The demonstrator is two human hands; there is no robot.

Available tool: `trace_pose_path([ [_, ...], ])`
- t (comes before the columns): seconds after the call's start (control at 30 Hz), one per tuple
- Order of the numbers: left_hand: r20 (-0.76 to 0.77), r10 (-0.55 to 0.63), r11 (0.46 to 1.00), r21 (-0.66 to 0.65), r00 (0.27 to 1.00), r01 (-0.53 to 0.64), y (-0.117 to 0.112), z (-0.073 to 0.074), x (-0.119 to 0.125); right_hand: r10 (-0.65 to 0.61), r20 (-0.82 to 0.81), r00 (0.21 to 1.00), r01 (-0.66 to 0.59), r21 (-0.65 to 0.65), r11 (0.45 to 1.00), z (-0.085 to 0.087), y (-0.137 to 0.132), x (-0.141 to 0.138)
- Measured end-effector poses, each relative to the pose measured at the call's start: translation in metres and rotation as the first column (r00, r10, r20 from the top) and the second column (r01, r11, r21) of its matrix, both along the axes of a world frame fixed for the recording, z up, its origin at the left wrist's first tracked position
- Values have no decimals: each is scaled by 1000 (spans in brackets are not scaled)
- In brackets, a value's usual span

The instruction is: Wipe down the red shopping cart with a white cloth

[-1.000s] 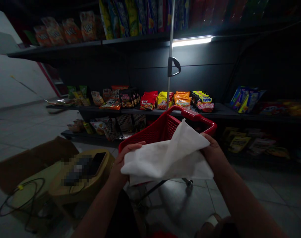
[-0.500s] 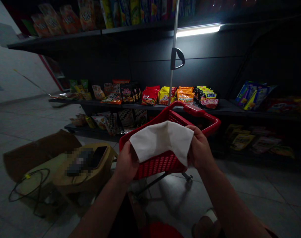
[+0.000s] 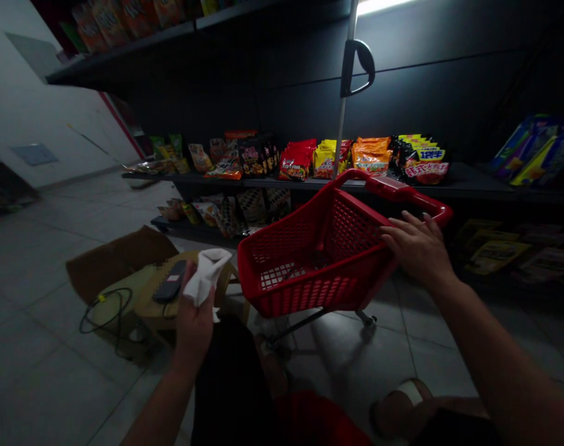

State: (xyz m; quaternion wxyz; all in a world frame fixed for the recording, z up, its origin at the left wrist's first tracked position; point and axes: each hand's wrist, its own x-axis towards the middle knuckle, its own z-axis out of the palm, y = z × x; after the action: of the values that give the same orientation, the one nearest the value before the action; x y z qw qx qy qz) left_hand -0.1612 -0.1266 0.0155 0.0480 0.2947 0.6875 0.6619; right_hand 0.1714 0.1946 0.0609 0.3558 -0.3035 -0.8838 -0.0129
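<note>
A crumpled white cloth [image 3: 206, 275] is gripped in my left hand [image 3: 194, 322], its folds sticking up above the fingers. My right hand [image 3: 418, 251] lies on the rim of a red shopping cart [image 3: 309, 291], near the corner below the handle [image 3: 402, 192]. The fingers of that hand are stretched out and spread, and it holds nothing. Red plastic mesh forms the basket, which stands on a metal wheeled frame between me and the shelves.
A tan stool [image 3: 147, 303] stands left of the cart with a dark phone-like device [image 3: 170, 282] on it. Beside it are a cardboard box [image 3: 119, 260] and a looped black cable [image 3: 119, 310]. Behind, a dark shelf [image 3: 472, 179] carries snack packets [image 3: 298, 160]; a metal pole [image 3: 342, 124] rises before it.
The cloth was stretched between both hands over the cart; now it is bunched in my left hand, lower left. My right hand has let go of it and moved right onto the cart. The view has shifted.
</note>
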Motion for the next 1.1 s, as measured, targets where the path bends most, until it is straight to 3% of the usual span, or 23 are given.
trace_pose_path([
  [0.07,-311,-98,980,-196,945,37,0,-26,2,-70,120,990,54,128,990,-9,20,11],
  [0.13,-465,-272,926,-363,843,99,10,-57,14,-130,188,974,91,204,975,-15,26,15],
  [0.23,-642,-231,935,-355,732,-17,34,-91,34,-219,185,958,166,264,950,-19,22,13],
  [0.3,-713,-176,939,-329,679,-102,50,-99,40,-245,180,953,190,279,941,-19,18,13],
  [0.5,-753,-226,910,-390,618,-143,99,-75,40,-337,157,928,280,301,912,-15,4,20],
  [0.6,-741,-285,907,-413,607,-78,135,-65,57,-394,166,904,326,329,886,-12,-15,20],
  [0.8,-685,-386,918,-348,618,189,209,-46,148,-460,191,867,389,318,865,-9,-54,15],
  [0.93,-682,-483,873,-329,549,359,229,-28,197,-429,196,882,363,298,883,-5,-60,21],
  [1.0,-701,-524,846,-359,484,395,230,-25,196,-367,212,906,299,296,907,1,-56,32],
  [1.1,-729,-532,844,-413,431,343,227,-34,162,-338,190,922,261,338,904,16,-48,59],
])
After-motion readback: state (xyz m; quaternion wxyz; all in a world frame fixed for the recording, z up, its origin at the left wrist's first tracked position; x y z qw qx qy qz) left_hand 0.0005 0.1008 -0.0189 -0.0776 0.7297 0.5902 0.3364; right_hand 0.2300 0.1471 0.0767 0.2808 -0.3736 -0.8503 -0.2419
